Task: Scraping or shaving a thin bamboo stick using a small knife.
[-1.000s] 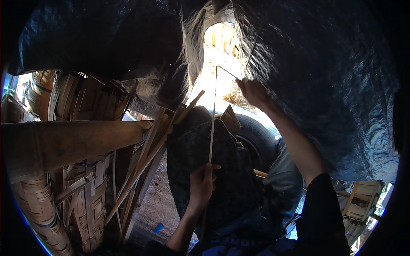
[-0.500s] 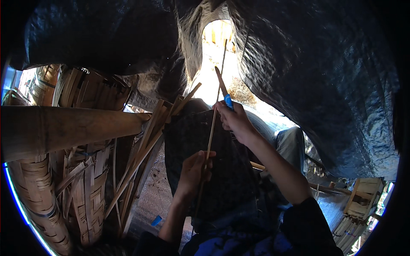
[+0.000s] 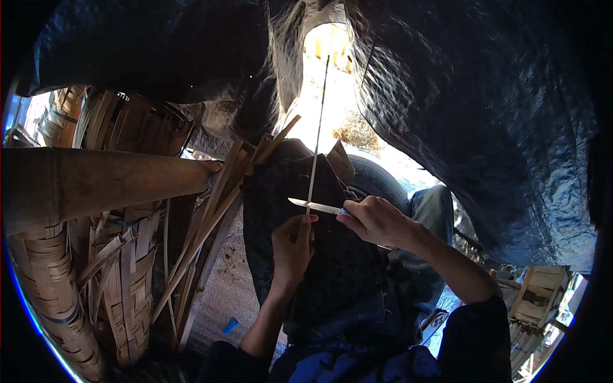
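Observation:
My left hand (image 3: 292, 246) pinches a long thin strip (image 3: 314, 166), likely bamboo, which points up and away from me over the dark cloth (image 3: 345, 274) on my lap. In my right hand (image 3: 377, 220) is a knife (image 3: 316, 205) with a blue handle, mostly covered by my fingers. Its blade lies across the strip just beyond my left fingertips, pointing left. Blade and strip appear to touch. The strip's lower end is hard to make out against the dark cloth.
A thick bamboo pole (image 3: 115, 185) reaches in from the left. Below it stand a woven bamboo basket (image 3: 54, 293) and several split bamboo slats (image 3: 204, 242). Dark sheeting (image 3: 472, 127) hangs ahead and right. A small blue scrap (image 3: 230, 326) lies on the floor.
My right hand has come down and nearer, and the knife has swung from pointing away to lying across the strip. My left hand has risen slightly.

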Available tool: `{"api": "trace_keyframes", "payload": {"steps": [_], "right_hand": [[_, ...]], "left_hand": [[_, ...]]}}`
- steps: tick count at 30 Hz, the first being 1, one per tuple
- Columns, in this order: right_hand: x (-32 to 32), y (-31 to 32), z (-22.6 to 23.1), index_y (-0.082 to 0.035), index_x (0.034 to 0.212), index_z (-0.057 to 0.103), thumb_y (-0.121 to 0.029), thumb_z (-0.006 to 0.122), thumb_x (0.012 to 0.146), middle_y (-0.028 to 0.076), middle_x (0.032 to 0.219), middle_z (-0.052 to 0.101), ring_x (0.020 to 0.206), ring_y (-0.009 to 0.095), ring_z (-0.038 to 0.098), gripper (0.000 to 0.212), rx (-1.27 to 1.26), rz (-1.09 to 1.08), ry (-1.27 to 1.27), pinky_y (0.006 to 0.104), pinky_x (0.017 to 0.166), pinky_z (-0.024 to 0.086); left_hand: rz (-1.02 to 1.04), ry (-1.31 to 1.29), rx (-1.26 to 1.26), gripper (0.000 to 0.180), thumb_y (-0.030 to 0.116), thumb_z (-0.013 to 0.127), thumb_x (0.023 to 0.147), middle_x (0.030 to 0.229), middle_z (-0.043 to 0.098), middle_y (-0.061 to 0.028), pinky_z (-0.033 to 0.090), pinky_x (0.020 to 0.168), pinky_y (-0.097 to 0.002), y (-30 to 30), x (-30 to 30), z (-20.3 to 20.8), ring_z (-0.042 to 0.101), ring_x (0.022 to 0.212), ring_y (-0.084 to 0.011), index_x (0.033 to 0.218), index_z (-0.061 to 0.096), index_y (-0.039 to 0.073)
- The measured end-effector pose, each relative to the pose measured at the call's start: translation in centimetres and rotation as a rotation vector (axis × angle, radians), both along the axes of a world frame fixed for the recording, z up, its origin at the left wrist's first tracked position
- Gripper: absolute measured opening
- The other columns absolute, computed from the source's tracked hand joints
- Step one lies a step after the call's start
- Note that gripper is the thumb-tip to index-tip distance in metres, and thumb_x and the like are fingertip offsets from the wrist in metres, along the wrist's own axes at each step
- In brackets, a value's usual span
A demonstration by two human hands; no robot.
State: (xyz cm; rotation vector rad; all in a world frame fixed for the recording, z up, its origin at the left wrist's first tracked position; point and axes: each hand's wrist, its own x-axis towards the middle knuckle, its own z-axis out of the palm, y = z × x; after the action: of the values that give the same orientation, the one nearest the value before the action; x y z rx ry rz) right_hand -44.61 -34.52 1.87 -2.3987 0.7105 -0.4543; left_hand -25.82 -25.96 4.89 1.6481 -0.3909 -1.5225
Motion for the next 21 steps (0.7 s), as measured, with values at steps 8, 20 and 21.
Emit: {"api": "trace_keyframes", "payload": {"steps": [8, 20, 21], "right_hand": [[1.1, -2.1, 0.1, -0.003, 0.078, 0.047, -0.032, 0.057, 0.093, 0.014, 0.051, 0.051, 0.052, 0.035, 0.059, 0.033, 0.17, 0.056, 0.257, 0.0441, 0.048, 0.046], [2.1, -8.0, -3.2, -0.002, 0.08, 0.052, -0.027, 0.055, 0.094, 0.017, 0.054, 0.055, 0.052, 0.037, 0.058, 0.029, 0.115, -0.182, 0.169, 0.0447, 0.046, 0.042], [2.1, -9.0, -3.6, -0.002, 0.076, 0.052, -0.027, 0.054, 0.095, 0.017, 0.054, 0.054, 0.052, 0.036, 0.059, 0.032, 0.103, -0.193, 0.137, 0.044, 0.046, 0.042]], "left_hand": [[0.03, -0.139, -0.015, 0.024, 0.019, 0.052, 0.098, 0.063, 0.047, 0.003, 0.027, 0.04, -0.0198, 1.0, -0.5, -0.9, 0.038, 0.047, -0.001, 0.097, 0.066, -0.001], [0.058, -0.038, 0.064, 0.024, 0.018, 0.053, 0.097, 0.064, 0.046, 0.0045, 0.026, 0.039, -0.0194, 0.8, -0.8, 0.3, 0.036, 0.046, -0.0003, 0.097, 0.066, -0.001], [0.049, -0.034, 0.057, 0.024, 0.018, 0.053, 0.097, 0.064, 0.046, 0.0045, 0.026, 0.039, -0.0194, 0.9, -0.5, 0.3, 0.036, 0.046, -0.0003, 0.097, 0.066, -0.001]]}}
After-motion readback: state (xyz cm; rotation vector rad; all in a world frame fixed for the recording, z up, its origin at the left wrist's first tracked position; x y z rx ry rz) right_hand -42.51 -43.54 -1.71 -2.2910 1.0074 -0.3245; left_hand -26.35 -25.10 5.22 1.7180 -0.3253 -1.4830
